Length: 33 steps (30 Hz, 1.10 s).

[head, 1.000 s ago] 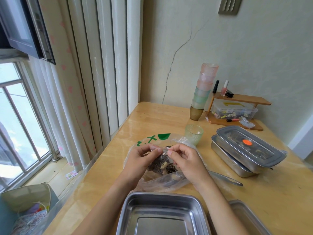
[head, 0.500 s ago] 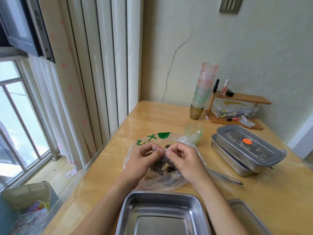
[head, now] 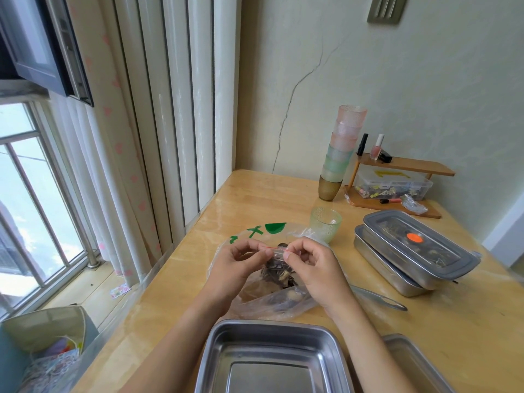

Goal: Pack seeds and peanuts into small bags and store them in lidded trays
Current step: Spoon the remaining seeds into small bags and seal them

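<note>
Clear small bag (head: 279, 275): held just above the bench (head: 255, 199) between both hands, with dark striped seeds in its lower half and its red-lined top strip stretched between the fingertips.
Left hand (head: 238, 262): fingers curled, thumb and forefinger pinching the left end of the strip.
Right hand (head: 314, 268): fingers curled, thumb and forefinger pinching the right end of the strip.
Large plastic bag (head: 255, 232): crumpled on the bench under the hands, with green print at its 12 o'clock edge; dark seeds and pale peanuts show through at its 6 o'clock end.
Open steel tray (head: 272, 326): at 6 o'clock from the hands, nearest the person, its shiny floor in view.
Second steel piece (head: 411, 361): at 5 o'clock, cut off by the frame edge; I cannot tell whether it is a tray or a lid.
Lidded trays (head: 380, 268): two stacked at 3 o'clock; the top one sits askew and has a grey-rimmed lid with an orange sticker (head: 414, 237).
Metal scoop (head: 377, 297): flat on the bench at 4 o'clock, between the right wrist and the stacked trays.
Green cup (head: 325, 224): upright at 1 o'clock, just beyond the large bag.
Cup stack (head: 341, 154): further out at 1 o'clock, by the wall, pink cups above green.
Wooden shelf (head: 402, 168): at 2 o'clock against the wall, with small bottles on top and a clear box (head: 394, 185) beneath.
</note>
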{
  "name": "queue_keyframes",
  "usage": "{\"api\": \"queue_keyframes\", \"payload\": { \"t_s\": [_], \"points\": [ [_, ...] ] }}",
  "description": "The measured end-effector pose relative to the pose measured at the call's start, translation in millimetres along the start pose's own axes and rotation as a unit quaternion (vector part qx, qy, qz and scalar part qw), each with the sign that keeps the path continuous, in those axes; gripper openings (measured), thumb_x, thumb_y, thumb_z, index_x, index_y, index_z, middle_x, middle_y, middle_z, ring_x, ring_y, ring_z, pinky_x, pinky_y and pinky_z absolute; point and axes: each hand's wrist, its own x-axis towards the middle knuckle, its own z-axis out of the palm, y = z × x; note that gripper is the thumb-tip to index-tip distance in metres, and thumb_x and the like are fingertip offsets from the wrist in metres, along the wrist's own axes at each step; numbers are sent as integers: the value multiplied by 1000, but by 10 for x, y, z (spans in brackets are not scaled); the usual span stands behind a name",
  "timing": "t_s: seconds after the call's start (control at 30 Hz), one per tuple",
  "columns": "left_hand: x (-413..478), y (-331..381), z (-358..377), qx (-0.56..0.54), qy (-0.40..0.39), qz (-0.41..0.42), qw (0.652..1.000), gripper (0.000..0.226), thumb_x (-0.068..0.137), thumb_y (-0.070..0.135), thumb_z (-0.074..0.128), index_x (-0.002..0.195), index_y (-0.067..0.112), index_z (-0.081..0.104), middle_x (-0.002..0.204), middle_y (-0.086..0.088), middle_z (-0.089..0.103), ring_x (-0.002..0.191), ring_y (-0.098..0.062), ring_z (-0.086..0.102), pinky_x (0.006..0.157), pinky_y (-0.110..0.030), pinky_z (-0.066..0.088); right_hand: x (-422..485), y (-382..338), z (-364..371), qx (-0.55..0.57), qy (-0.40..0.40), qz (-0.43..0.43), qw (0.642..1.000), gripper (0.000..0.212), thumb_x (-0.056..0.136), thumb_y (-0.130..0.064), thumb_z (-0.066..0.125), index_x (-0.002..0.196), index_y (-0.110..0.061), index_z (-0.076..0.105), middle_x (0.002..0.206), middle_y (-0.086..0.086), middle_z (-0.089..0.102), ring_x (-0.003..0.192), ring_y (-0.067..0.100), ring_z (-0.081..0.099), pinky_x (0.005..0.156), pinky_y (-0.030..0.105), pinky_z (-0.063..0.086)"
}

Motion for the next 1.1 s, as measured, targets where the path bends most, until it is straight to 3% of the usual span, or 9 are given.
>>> {"api": "queue_keyframes", "payload": {
  "t_s": [0.43, 0.63, 0.83, 0.97, 1.1],
  "points": [
    [-14, 52, 1, -34, 9, 11, 999, 9, 86, 5, 76, 85, -3, 73, 86, -16, 74, 84, -21, 70, 80, -25, 56, -22, -34, -21, 6, -25, 5, 1000, 11, 96, -13, 69, 86, -17, 70, 77, -12, 66, 76, 4, 59, 77, 25, 49],
    [-28, 26, 14, -6, -3, 17, 1000, 10, 87, 6, 78, 86, -3, 73, 92, -22, 75, 87, -25, 70, 82, -30, 57, -14, -10, -16, -34, -35, -19, 999, 8, 95, -21, 74, 87, -22, 73, 86, -4, 71, 83, 14, 65, 80, 36, 54],
    [-23, 7, 26, 17, 3, 41, 999, 16, 91, 8, 75, 92, -6, 68, 92, -21, 74, 85, -24, 69, 79, -29, 56, -18, -45, 2, -60, -4, 1, 998, 8, 91, -27, 80, 85, -23, 77, 76, -5, 72, 68, 3, 60, 65, 19, 48],
    [-18, 17, 20, 10, 8, 40, 999, 16, 88, 8, 77, 89, -6, 69, 92, -22, 75, 88, -27, 71, 82, -31, 57, -29, -85, -6, -72, 42, 15, 996, 17, 84, -32, 85, 75, -24, 74, 74, 1, 73, 68, 15, 63, 61, 25, 48],
    [-14, 15, 27, -3, 11, 36, 999, 23, 82, 14, 81, 86, -6, 71, 91, -25, 74, 87, -29, 70, 84, -34, 57, -32, -93, -4, -110, 44, 17, 993, 25, 84, -36, 86, 73, -20, 70, 62, -15, 65, 59, 0, 53, 55, 14, 41]
  ]
}}
